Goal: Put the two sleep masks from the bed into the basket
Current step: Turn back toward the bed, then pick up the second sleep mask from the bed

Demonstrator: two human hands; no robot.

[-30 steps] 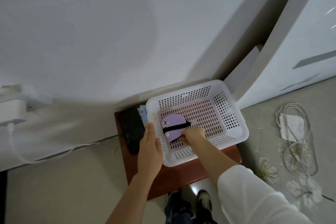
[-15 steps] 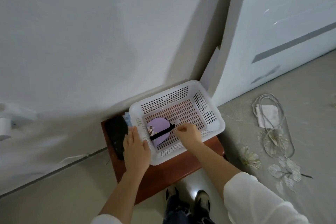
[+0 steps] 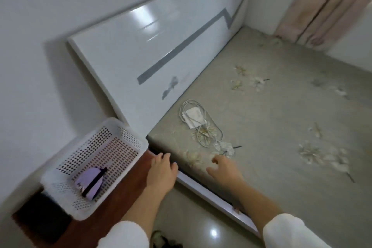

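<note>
We saw a dim, soft-lit room; glare streaked the glossy headboard, a bright spot shone on the floor, and motion blur smeared the bending edges.

basket white | sleep mask lilac (black strap) | bed grey-green, pale flowers

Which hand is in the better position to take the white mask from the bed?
Probably the right hand: open over the bed, nearer the white mask. The left hand is beside the basket.
</note>
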